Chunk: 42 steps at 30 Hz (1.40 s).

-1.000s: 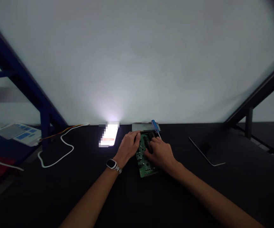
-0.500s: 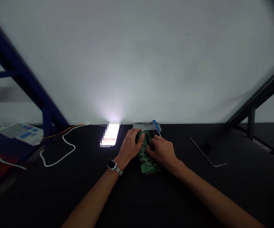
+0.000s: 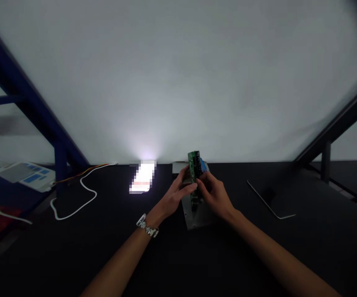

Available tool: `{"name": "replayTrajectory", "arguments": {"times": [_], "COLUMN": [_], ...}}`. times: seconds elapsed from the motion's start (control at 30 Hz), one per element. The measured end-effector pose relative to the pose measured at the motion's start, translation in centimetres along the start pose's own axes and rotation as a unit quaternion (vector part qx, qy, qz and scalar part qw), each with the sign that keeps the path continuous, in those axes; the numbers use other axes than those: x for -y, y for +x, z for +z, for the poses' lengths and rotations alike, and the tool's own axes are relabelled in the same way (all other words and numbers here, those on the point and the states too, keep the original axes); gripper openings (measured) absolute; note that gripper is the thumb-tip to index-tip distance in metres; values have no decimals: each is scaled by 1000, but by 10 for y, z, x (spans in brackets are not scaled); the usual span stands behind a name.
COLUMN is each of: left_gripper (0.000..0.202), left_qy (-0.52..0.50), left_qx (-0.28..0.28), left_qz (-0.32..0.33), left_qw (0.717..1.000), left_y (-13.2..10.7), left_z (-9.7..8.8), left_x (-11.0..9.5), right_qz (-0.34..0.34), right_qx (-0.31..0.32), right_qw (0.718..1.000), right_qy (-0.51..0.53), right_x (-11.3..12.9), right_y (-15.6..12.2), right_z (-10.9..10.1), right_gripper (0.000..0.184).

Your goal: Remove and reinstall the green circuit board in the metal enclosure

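Note:
A green circuit board [image 3: 192,167] is tilted up on its edge between my two hands, its dark connectors facing right. My left hand [image 3: 176,197] grips it from the left, thumb across its near side. On the right edge, my right hand [image 3: 215,194] pinches the board with thumb and fingers. A blue screwdriver handle [image 3: 203,165] shows behind the board, close to my right fingers; whether they hold it I cannot tell. Beneath the board lies a grey metal plate [image 3: 195,220], partly covered by my hands.
A lit phone [image 3: 143,177] stands by the wall to the left. A white cable [image 3: 87,185] curls farther left, near a white-and-blue panel [image 3: 27,176]. A bent metal rod [image 3: 263,200] lies on the black table [image 3: 172,264] at right. Blue frame bars [image 3: 38,95] slant at left.
The circuit board has gone from lying flat to tilted up on edge, raised off the metal plate, which now shows. My left hand has turned and closed round the board.

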<state>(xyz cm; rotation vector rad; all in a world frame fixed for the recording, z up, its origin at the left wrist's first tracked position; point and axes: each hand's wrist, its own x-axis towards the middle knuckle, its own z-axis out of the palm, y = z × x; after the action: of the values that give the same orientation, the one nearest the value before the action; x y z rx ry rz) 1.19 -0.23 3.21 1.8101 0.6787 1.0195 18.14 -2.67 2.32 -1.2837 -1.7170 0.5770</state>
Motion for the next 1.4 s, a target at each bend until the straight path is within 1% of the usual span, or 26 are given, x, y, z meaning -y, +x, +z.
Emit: {"name": "replayTrajectory", "arguments": {"times": [0.07, 0.13, 0.23, 0.33, 0.4, 0.5, 0.7, 0.8, 0.9, 0.97, 1.07, 1.17, 1.27, 1.4], "left_gripper": [59, 67, 72, 66, 65, 64, 63, 63, 65, 66, 65, 62, 61, 63], "left_qy": [8, 22, 87, 169, 197, 218, 235, 241, 250, 255, 259, 256, 258, 261], "left_qx": [15, 39, 53, 36, 31, 20, 5, -2, -8, -18, -30, -39, -78, -128], "left_qz": [6, 10, 36, 85, 102, 112, 133, 135, 127, 124, 122, 115, 124, 147], "left_qw": [1000, 999, 994, 981, 975, 969, 963, 961, 960, 959, 958, 959, 955, 946], "left_y": [-1, -1, 1, 3, 3, 3, 3, 2, 1, 1, 1, 1, 2, 4], "left_z": [0, -2, -6, -10, -10, -9, -8, -10, -10, -10, -9, -10, -12, -16], "left_x": [2, 7, 17, 24, 26, 30, 42, 40, 34, 31, 29, 31, 33, 34], "right_qz": [-14, -19, -28, -57, -73, -84, -112, -124, -130, -133, -123, -88, -52, -13], "right_qx": [-8, -2, 20, 27, 27, 32, 37, 44, 57, 55, 29, 10, 1, -26], "right_qw": [1000, 1000, 999, 998, 997, 996, 991, 988, 986, 985, 987, 991, 993, 996], "right_qy": [-8, -15, -27, -28, -21, -2, 62, 78, 89, 92, 94, 103, 110, 87], "right_x": [0, 0, -2, -4, -3, -1, 0, 3, 6, 8, 9, 9, 4, -8], "right_y": [1, 2, 2, -1, -2, -4, -5, -6, -8, -8, -8, -7, -5, -1], "right_z": [-4, -8, -11, -9, -7, -7, -10, -11, -10, -9, -8, -9, -12, -19], "right_gripper": [22, 19, 17, 17, 19, 24, 22, 19, 20, 20, 17, 19, 21, 27]}}
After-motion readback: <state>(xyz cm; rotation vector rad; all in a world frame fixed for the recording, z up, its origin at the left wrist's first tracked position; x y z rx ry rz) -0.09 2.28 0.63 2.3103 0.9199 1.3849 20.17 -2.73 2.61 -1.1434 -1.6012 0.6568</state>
